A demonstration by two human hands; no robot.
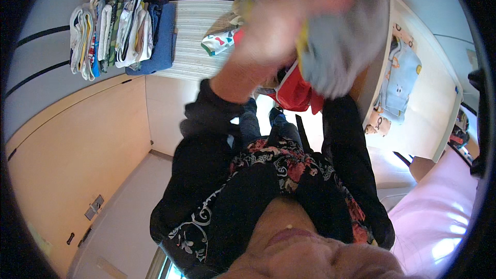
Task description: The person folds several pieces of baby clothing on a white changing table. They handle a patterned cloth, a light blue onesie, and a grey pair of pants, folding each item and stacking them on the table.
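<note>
My left hand (275,23), blurred, grips a grey cloth garment (337,46) with yellow trim, raised over the striped surface. A finger or thumb lies across the cloth. My right sleeve (345,124) reaches up beneath the hanging cloth, which hides my right hand. Under the garment, a red cloth item (296,91) hangs at the surface's front edge, partly covered. Just left of my left wrist, a white printed garment (219,42) with green edging lies on the striped surface (193,19).
Several folded clothes (112,35) stand in a row at the far left, beside a folded dark-blue cloth (162,42). At right, an open drawer (434,124) holds folded light-blue clothing (401,81). A wooden door panel (77,155) stands left; glossy pink fabric (430,209) lies lower right.
</note>
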